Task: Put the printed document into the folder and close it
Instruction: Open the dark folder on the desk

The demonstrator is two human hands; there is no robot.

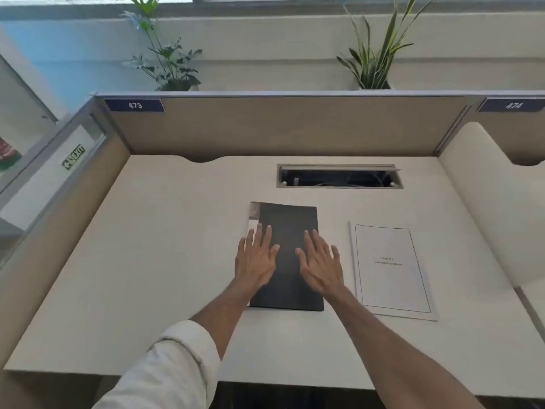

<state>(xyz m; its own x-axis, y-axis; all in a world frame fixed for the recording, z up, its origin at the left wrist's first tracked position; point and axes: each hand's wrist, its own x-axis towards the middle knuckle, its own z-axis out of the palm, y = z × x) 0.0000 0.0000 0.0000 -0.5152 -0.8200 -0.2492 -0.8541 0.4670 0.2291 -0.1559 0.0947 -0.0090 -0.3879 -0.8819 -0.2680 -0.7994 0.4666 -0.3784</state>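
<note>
A dark grey folder [287,219] lies closed and flat in the middle of the desk, with a pale strip showing along its left edge. My left hand [256,258] rests palm down on its left side, fingers spread. My right hand [320,262] lies flat on its right side, fingers apart too. Neither hand grips anything. The printed document [392,270], a white bound stack with a framed title page, lies on the desk just right of the folder, apart from it.
The pale desk [165,261] is walled by beige partitions at the back and both sides. An open cable slot [339,176] is cut into the desktop behind the folder. Two potted plants [171,63] stand beyond the back partition.
</note>
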